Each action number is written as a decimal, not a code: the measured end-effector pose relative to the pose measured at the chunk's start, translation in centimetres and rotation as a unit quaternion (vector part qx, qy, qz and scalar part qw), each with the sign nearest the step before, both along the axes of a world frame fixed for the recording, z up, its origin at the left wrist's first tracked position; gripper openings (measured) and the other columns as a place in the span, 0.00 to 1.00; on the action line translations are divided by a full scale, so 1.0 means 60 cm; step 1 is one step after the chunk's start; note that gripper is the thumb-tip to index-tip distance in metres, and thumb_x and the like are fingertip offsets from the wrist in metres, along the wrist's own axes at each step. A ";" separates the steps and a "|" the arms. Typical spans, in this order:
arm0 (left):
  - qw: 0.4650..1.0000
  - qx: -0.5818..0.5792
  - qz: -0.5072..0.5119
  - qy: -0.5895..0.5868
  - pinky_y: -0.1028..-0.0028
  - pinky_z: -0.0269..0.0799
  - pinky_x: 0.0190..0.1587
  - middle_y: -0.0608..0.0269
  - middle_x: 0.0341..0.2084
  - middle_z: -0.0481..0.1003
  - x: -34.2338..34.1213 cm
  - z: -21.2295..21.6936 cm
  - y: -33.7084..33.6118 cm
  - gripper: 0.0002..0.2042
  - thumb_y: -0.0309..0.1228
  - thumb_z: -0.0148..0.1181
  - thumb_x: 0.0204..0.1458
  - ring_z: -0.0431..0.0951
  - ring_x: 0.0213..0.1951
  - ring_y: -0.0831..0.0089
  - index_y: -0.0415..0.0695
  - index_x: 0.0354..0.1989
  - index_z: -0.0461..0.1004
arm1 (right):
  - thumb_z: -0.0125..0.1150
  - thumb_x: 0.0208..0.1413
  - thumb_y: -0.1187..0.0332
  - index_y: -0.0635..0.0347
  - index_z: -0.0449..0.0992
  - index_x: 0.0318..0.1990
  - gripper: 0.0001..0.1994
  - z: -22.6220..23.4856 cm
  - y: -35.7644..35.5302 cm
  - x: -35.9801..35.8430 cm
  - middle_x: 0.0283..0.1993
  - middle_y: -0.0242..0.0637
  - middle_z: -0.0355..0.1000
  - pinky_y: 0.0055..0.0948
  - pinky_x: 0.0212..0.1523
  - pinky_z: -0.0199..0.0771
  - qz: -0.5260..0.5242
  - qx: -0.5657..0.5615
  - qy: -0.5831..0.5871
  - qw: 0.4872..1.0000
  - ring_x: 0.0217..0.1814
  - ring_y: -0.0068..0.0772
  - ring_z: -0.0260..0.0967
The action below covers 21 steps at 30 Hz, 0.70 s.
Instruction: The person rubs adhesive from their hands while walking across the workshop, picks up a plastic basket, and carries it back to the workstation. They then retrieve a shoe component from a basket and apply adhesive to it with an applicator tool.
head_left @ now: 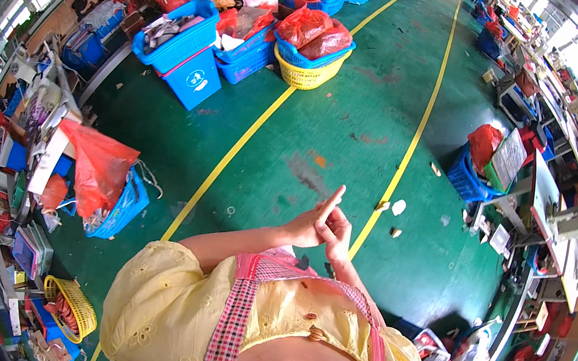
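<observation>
Both my hands meet in front of my chest, above the green floor (352, 145). My left hand (306, 229) stretches at least one finger up and away from me. Against it rests my right hand (337, 235), its fingers bent. Where the two overlap, some fingers are hidden, and I see no object in either hand. Below them is my pink checked apron (235, 312) over a yellow top (149, 301).
Blue baskets (183, 39) and a yellow basket (310, 76) with red bags stand ahead left. Another blue basket (126, 206) is at the left, and one (468, 176) at the right. Cluttered workbenches line both sides. Yellow lines (234, 151) mark the floor; scraps (398, 207) lie on it.
</observation>
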State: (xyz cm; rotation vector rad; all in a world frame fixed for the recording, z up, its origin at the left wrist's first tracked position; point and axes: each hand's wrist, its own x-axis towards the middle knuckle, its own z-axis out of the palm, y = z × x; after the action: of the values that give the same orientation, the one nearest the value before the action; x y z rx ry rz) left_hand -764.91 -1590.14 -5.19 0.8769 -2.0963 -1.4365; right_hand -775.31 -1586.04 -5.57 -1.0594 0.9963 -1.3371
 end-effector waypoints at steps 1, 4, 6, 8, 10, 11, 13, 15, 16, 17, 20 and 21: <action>1.000 0.000 0.001 0.003 0.70 0.58 0.48 0.47 0.51 0.52 -0.027 -0.008 -0.046 0.47 0.20 0.56 0.32 0.60 0.48 0.57 0.48 0.57 0.26 | 0.52 0.44 0.68 0.67 0.66 0.38 0.14 -0.005 -0.050 -0.021 0.30 0.30 0.65 0.19 0.35 0.60 -0.011 0.007 -0.036 0.999 0.32 0.19 0.60; 0.997 -0.069 -0.003 0.024 0.69 0.63 0.42 0.47 0.47 0.53 -0.110 -0.026 -0.181 0.45 0.20 0.53 0.34 0.63 0.44 0.55 0.48 0.57 0.26 | 0.51 0.45 0.68 0.65 0.69 0.31 0.09 -0.031 -0.190 -0.090 0.25 0.27 0.65 0.15 0.29 0.58 -0.105 0.056 -0.064 0.991 0.27 0.16 0.57; 0.994 -0.102 -0.001 0.041 0.68 0.62 0.43 0.46 0.49 0.51 -0.172 -0.048 -0.292 0.45 0.18 0.52 0.33 0.61 0.46 0.53 0.49 0.57 0.26 | 0.52 0.46 0.65 0.66 0.69 0.30 0.11 -0.050 -0.302 -0.151 0.26 0.27 0.66 0.16 0.28 0.58 -0.114 0.030 -0.065 0.991 0.27 0.16 0.58; 0.993 -0.084 -0.028 0.081 0.66 0.62 0.43 0.45 0.50 0.49 -0.238 -0.046 -0.406 0.47 0.17 0.53 0.31 0.59 0.48 0.52 0.50 0.57 0.25 | 0.50 0.48 0.61 0.66 0.69 0.27 0.14 -0.049 -0.415 -0.216 0.24 0.28 0.66 0.18 0.26 0.59 -0.158 0.032 -0.015 0.987 0.25 0.16 0.58; 0.993 -0.058 -0.076 0.068 0.66 0.62 0.44 0.45 0.51 0.48 -0.296 -0.028 -0.518 0.48 0.17 0.54 0.31 0.59 0.48 0.51 0.50 0.56 0.25 | 0.50 0.48 0.58 0.64 0.68 0.23 0.16 -0.018 -0.516 -0.278 0.20 0.25 0.63 0.18 0.23 0.56 -0.189 0.047 0.009 0.981 0.22 0.16 0.56; 0.991 -0.040 -0.116 0.047 0.66 0.62 0.45 0.45 0.51 0.47 -0.326 -0.014 -0.570 0.48 0.17 0.54 0.30 0.58 0.48 0.51 0.51 0.56 0.25 | 0.49 0.47 0.55 0.61 0.67 0.18 0.18 0.010 -0.564 -0.307 0.16 0.23 0.61 0.18 0.20 0.54 -0.210 0.058 0.026 0.976 0.19 0.15 0.53; 0.985 -0.093 -0.133 0.054 0.66 0.62 0.45 0.45 0.52 0.46 -0.395 0.001 -0.660 0.50 0.18 0.56 0.28 0.58 0.49 0.51 0.52 0.56 0.25 | 0.44 0.50 0.52 0.60 0.66 0.15 0.21 0.022 -0.654 -0.368 0.13 0.23 0.58 0.17 0.17 0.48 -0.270 0.051 0.056 0.960 0.16 0.14 0.48; 0.977 -0.120 -0.164 0.065 0.66 0.62 0.45 0.44 0.52 0.46 -0.455 0.025 -0.746 0.50 0.18 0.57 0.28 0.58 0.49 0.51 0.52 0.56 0.25 | 0.43 0.51 0.52 0.61 0.67 0.17 0.21 0.016 -0.724 -0.430 0.12 0.23 0.59 0.16 0.16 0.48 -0.282 0.009 0.022 0.959 0.15 0.13 0.49; 0.972 -0.130 -0.185 0.065 0.66 0.62 0.45 0.43 0.51 0.47 -0.480 0.035 -0.794 0.49 0.20 0.56 0.29 0.58 0.49 0.52 0.52 0.57 0.26 | 0.43 0.51 0.54 0.63 0.69 0.22 0.20 0.021 -0.758 -0.454 0.19 0.26 0.63 0.18 0.21 0.55 -0.273 0.015 0.020 0.962 0.20 0.15 0.56; 0.967 -0.135 -0.206 0.068 0.66 0.62 0.45 0.43 0.51 0.47 -0.512 0.029 -0.846 0.49 0.20 0.56 0.29 0.58 0.49 0.52 0.52 0.57 0.26 | 0.45 0.50 0.57 0.64 0.68 0.32 0.16 0.013 -0.803 -0.480 0.30 0.31 0.65 0.21 0.33 0.61 -0.245 -0.067 0.023 0.967 0.32 0.20 0.60; 0.975 -0.112 -0.192 0.007 0.68 0.59 0.48 0.43 0.49 0.51 -0.593 -0.001 -0.984 0.44 0.22 0.53 0.34 0.58 0.49 0.53 0.44 0.56 0.28 | 0.49 0.46 0.63 0.63 0.61 0.44 0.18 -0.002 -0.935 -0.547 0.40 0.34 0.61 0.25 0.47 0.55 -0.277 -0.006 -0.008 0.961 0.45 0.27 0.57; 0.969 -0.159 -0.185 0.038 0.68 0.59 0.48 0.44 0.50 0.50 -0.617 -0.005 -1.028 0.43 0.22 0.53 0.34 0.57 0.50 0.53 0.43 0.56 0.29 | 0.47 0.47 0.68 0.64 0.63 0.39 0.12 -0.015 -0.986 -0.578 0.35 0.34 0.63 0.23 0.42 0.58 -0.290 0.009 -0.019 0.957 0.39 0.25 0.59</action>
State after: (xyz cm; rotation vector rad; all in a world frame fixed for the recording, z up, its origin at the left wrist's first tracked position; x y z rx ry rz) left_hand -801.92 -1651.83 -5.48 0.3133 -2.4294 -1.2206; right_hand -809.97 -1645.18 -6.48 -0.7433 1.3501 -1.8041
